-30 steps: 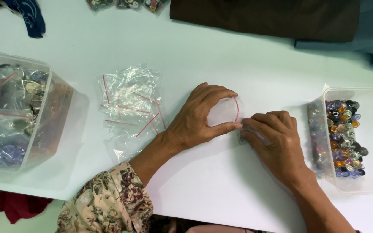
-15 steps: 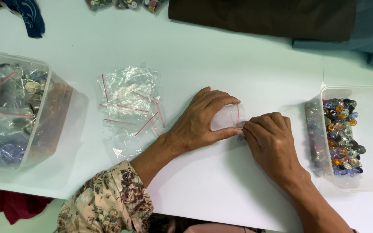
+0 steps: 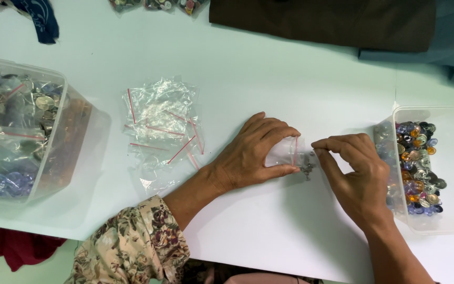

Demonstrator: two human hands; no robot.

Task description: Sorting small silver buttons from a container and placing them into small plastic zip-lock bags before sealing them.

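My left hand (image 3: pixel 253 155) holds a small clear zip bag (image 3: pixel 285 152) with a red seal strip against the white table (image 3: pixel 269 79). My right hand (image 3: pixel 356 176) pinches at the bag's open mouth, fingertips touching it. A few small dark metal pieces (image 3: pixel 307 168) lie on the table right at the bag's mouth, between the two hands. What the right fingertips hold is hidden.
A heap of empty clear zip bags (image 3: pixel 161 129) lies left of my hands. A clear tub (image 3: pixel 442 118) with several coloured buttons stands at the right. A larger clear bin (image 3: pixel 74 137) of filled bags stands at the left. Dark brown cloth (image 3: pixel 321 21) lies at the back.
My left hand has turned the small bag so its mouth faces the right hand. My right hand has lifted slightly, and small dark pieces now show at the bag's mouth.
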